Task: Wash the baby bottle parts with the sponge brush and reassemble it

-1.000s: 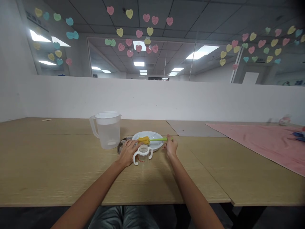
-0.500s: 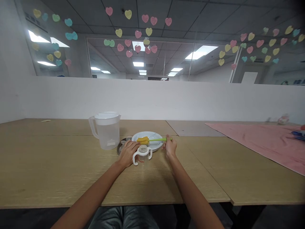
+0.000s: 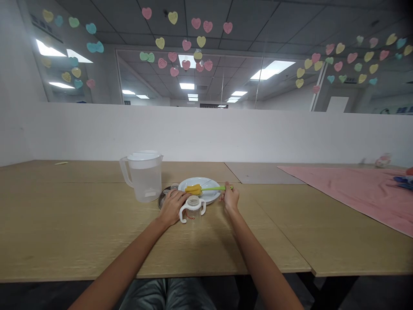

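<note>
Touching the green handle of a bottle brush (image 3: pixel 213 188), the right hand (image 3: pixel 230 197) stands well apart from the left hand (image 3: pixel 172 208), which curls just beside a clear two-handled sippy cup (image 3: pixel 192 211). Between the hands, the brush's yellow sponge (image 3: pixel 193 189) lies on a white plate (image 3: pixel 206 196). The light brush is best held by its stiff handle; the cup's small red marks are unreadable.

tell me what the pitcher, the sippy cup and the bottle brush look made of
The pitcher looks like frosted translucent plastic: cloudy, matte walls. The sippy cup seems clear glossy plastic with opaque white plastic handles. The bottle brush has a yellow sponge head, porous-looking, on a smooth green handle, probably plastic.
</note>
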A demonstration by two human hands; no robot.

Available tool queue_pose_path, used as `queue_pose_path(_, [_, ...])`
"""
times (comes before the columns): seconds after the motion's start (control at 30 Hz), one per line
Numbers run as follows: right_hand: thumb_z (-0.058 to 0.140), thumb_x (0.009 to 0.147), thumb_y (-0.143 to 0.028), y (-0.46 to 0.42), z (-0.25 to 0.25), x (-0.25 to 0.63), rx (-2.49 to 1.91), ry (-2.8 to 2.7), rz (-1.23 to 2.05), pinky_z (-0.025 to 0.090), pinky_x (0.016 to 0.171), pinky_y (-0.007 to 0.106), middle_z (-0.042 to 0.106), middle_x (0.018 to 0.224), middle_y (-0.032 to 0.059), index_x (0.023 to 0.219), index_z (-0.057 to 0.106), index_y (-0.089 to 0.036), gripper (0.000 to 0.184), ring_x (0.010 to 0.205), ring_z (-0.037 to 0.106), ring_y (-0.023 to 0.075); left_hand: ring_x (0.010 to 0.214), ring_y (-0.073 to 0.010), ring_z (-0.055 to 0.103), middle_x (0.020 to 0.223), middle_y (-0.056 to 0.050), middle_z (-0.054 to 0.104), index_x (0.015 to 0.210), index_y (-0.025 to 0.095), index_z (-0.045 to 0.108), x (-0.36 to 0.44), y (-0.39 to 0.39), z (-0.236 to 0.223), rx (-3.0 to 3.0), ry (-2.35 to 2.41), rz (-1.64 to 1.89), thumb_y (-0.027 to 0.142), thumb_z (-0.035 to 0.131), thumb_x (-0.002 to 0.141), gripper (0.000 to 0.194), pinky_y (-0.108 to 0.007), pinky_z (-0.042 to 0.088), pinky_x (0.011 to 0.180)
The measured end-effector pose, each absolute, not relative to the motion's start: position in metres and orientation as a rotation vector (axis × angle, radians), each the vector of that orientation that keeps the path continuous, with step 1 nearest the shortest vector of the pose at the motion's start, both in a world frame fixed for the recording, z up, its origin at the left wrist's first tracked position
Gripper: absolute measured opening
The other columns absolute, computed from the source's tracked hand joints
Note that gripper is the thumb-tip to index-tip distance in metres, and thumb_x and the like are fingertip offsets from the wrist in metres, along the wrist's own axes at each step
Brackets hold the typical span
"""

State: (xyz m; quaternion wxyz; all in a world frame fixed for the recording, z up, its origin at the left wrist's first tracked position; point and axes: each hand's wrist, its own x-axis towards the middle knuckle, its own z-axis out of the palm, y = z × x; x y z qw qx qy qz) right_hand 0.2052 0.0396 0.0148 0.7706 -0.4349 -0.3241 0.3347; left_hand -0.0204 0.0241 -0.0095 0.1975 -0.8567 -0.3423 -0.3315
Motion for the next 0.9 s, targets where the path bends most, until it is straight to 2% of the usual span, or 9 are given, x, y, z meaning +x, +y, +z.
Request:
queue_pose_path(0.17, [0.056, 0.074, -0.042, 0.0372, 0.0171, 0.2042, -0.941, -0.678, 0.732, 0.029, 0.026, 0.021, 0.029, 0.034, -0.0122, 0.058, 0.035, -0.023, 0.033, 0.026, 0.029, 0.0075, 0.101, -0.0235, 0.049, 0.104, -0.008, 0.058, 0.12, 0.021, 0.051, -0.0203, 0.0263, -0.0125, -2.399, -0.934, -0.875, 0.029, 0.046, 0.081, 0.039, -0.046, 0.023, 0.1])
queue_pose_path(0.47, [0.056, 0.073, -0.047, 0.0375, 0.016, 0.2053, -0.949, -0.662, 0.728, 0.029, 0.028, 0.022, 0.03, 0.034, -0.0124, 0.062, 0.037, -0.023, 0.033, 0.026, 0.031, 0.008, 0.107, -0.0248, 0.046, 0.11, -0.01, 0.055, 0.119, 0.02, 0.051, -0.0196, 0.0252, -0.0133, -2.38, -0.936, -0.869, 0.025, 0.045, 0.081, 0.039, -0.046, 0.023, 0.101])
queue_pose_path(0.73, [0.052, 0.075, -0.052, 0.0418, 0.0111, 0.2089, -1.059, -0.671, 0.604, 0.029, 0.032, 0.023, 0.033, 0.036, -0.0107, 0.062, 0.039, -0.022, 0.035, 0.029, 0.036, 0.0095, 0.108, -0.0246, 0.047, 0.112, -0.01, 0.056, 0.12, 0.019, 0.051, -0.0202, 0.0247, -0.0126, -2.361, -0.884, -0.918, 0.023, 0.045, 0.08, 0.041, -0.045, 0.025, 0.1])
queue_pose_path(0.9, [0.052, 0.076, -0.049, 0.044, 0.0078, 0.2117, -1.094, -0.677, 0.532, 0.03, 0.034, 0.024, 0.034, 0.037, -0.0104, 0.062, 0.043, -0.022, 0.032, 0.029, 0.037, 0.01, 0.109, -0.024, 0.048, 0.113, -0.01, 0.056, 0.12, 0.02, 0.051, -0.02, 0.024, -0.0114, -2.373, -0.887, -0.91, 0.025, 0.042, 0.083, 0.039, -0.045, 0.025, 0.101])
